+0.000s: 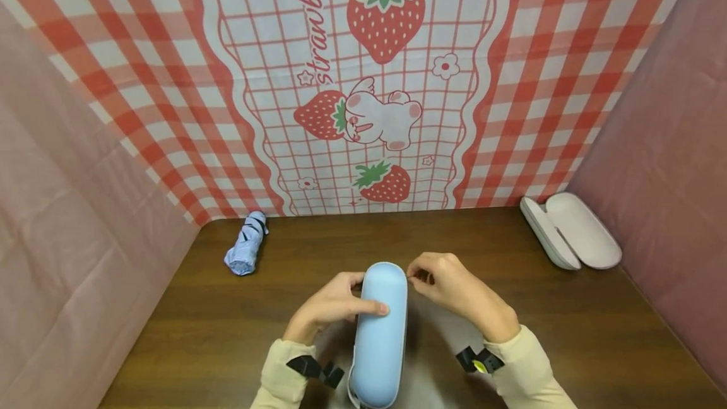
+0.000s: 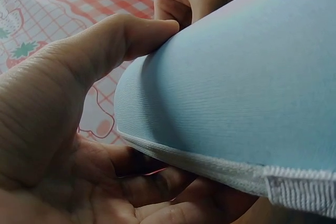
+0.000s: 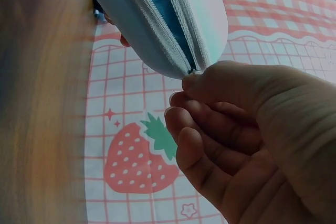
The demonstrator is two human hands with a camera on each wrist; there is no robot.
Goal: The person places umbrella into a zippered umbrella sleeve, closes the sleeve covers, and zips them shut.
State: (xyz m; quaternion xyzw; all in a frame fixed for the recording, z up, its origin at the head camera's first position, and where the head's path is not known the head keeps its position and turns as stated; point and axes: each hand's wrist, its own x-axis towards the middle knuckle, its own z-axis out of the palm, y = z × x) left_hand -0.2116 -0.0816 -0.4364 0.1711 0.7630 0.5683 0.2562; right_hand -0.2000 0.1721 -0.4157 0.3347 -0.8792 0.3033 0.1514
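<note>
A long, rounded light blue zip case (image 1: 382,339) is held up over the table in front of me. My left hand (image 1: 336,303) grips it from the left, thumb on top and the other fingers underneath. At the far end of the case, my right hand (image 1: 454,286) pinches the zipper pull (image 3: 193,72) between thumb and index finger. In the right wrist view the zipper (image 3: 170,22) is parted along the side, with a darker blue inside showing through the gap. A ribbed fabric tab (image 2: 302,190) covers part of the zipper band in the left wrist view.
A folded light blue umbrella (image 1: 247,245) lies at the back left of the brown wooden table (image 1: 318,238). At the back right, an opened whitish hard case (image 1: 585,232) rests near the pink side cloth (image 1: 659,144). A strawberry-print cloth (image 1: 363,188) hangs behind.
</note>
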